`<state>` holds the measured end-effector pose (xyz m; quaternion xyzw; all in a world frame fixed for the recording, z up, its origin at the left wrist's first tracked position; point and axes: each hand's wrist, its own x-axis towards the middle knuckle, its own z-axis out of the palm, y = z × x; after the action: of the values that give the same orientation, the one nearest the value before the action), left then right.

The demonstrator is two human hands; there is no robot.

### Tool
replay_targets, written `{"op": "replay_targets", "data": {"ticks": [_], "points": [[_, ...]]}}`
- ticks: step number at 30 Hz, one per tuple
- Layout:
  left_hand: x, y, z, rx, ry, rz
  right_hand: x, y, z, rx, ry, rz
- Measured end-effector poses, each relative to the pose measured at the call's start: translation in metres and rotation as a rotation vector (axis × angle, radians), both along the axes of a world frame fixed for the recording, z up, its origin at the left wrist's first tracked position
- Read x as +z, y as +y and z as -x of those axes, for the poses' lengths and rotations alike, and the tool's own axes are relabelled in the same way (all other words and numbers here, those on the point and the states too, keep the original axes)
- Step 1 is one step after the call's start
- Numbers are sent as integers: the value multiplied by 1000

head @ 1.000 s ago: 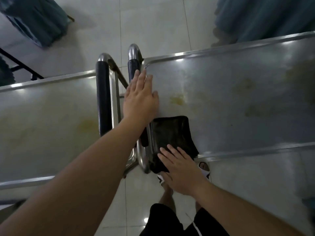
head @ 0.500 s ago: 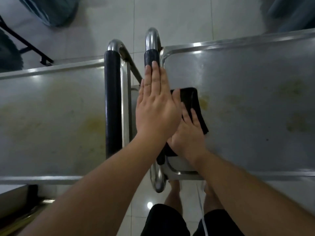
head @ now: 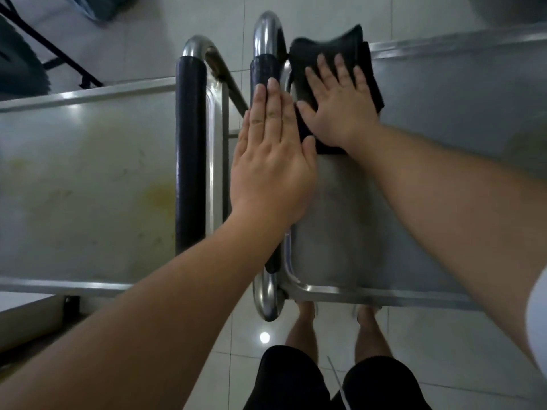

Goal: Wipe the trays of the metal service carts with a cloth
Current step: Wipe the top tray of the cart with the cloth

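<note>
Two metal service carts stand side by side. The right cart's tray [head: 444,143] carries a folded black cloth [head: 328,51] at its far left corner, partly over the rim. My right hand [head: 337,105] lies flat on the cloth with fingers spread, pressing it down. My left hand [head: 272,161] rests flat, fingers straight and together, on the right cart's black-wrapped handle [head: 263,66] at the tray's left edge. The left cart's tray [head: 83,179] shows yellowish stains.
The left cart's handle [head: 191,137], wrapped in black, runs parallel to the right cart's handle with a narrow gap between. My legs and feet stand on the white tiled floor [head: 414,335] below the tray's near rim. Dark furniture [head: 17,63] sits at the far left.
My right hand has pushed the cloth along the tray's left side from the near edge to the far corner. My left hand stayed flat on the handle.
</note>
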<state>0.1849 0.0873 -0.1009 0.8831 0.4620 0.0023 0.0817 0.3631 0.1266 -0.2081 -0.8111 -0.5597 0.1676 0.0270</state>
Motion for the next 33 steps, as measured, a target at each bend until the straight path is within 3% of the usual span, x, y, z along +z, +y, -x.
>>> {"op": "replay_targets", "data": {"ticks": [11,14,18,27,33], "points": [[2,0,-1,4,28,11,-6,-274,105,60,31,36],[0,-2,-1,17,5,9,-5,-306,100,107,44,44],[1,-3,-2,13,11,3,-4,-260,57,159,2,36],[-1,-3,-3,-30,89,-88,-3,-65,-78,-17,-10,42],[-3,-3,-3,-30,92,-102,-1,-53,-92,-28,-11,77]]}}
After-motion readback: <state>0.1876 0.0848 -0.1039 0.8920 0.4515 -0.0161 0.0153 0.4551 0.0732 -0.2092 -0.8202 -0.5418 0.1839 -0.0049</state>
